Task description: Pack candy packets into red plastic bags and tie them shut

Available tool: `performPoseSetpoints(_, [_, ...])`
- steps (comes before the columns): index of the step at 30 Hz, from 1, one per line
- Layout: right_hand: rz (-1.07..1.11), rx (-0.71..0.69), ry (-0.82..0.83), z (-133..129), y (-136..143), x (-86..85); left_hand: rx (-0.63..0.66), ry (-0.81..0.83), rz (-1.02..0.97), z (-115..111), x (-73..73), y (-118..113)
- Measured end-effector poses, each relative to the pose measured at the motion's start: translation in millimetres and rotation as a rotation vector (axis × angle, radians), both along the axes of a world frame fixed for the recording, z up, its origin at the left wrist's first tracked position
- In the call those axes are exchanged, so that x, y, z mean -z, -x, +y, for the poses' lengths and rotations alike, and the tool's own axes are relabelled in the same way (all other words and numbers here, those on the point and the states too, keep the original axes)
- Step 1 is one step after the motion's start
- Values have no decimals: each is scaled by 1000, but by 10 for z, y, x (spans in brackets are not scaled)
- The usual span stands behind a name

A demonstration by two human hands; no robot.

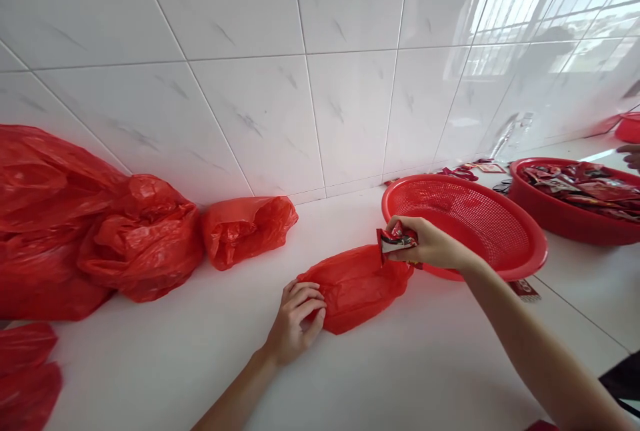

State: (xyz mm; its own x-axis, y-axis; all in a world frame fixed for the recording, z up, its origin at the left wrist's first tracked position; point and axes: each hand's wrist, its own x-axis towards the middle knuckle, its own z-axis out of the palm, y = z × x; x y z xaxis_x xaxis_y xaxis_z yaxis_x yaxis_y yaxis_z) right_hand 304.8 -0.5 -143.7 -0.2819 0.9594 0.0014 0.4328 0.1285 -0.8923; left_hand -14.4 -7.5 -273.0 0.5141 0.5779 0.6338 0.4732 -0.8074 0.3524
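Red bag (pixel 356 288) runs lengthwise rightward and away; left hand (pixel 296 321) grips its left end, right hand (pixel 436 242) clutches a packet (pixel 395 240).

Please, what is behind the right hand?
Behind the right hand, which holds a packet, is a red basket: its far rim and perforated wall show. The hand covers part of the basket's near side, so anything there cannot be seen.

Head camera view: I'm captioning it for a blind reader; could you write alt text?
The right hand holds red packets at one end of a red plastic bag on a white counter, while the left hand touches the bag's opposite end. To the right stand a perforated red basket and a red tub of packets; more red bags sit at left.
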Motion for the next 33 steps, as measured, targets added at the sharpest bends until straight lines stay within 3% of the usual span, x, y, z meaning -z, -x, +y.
performPoseSetpoints(5, [-98,131,-133,-32,-22,251,-10,4,-4,-6,-17,-9])
performPoseSetpoints(12, [-488,285,-394,-224,-91,252,-29,-21,-2,-17,-20,-18])
performPoseSetpoints(14, [-356,270,-408,-265,-8,269,-32,-43,-14,-39,-36,-40])
performPoseSetpoints(16, [-98,164,-310,-283,122,314,-27,-63,-44,-80,-87,-83])
performPoseSetpoints(18, [121,39,-172,-277,277,381,-36,-76,-87,-135,-186,-147])
performPoseSetpoints(20, [210,1,-118,-258,432,456,-84,-57,-127,-191,-321,-230])
performPoseSetpoints(22, [179,18,-141,-238,565,528,-113,70,-167,-231,-458,-324])
performPoseSetpoints(25, [35,3,-186,-225,692,622,-42,480,-280,-230,-575,-461])
performPoseSetpoints(28, [6,-20,-169,-232,731,706,4,805,-404,-162,-548,-551])
performPoseSetpoints(33, [177,-33,-32,-243,720,819,-34,1066,-483,-64,-467,-582])
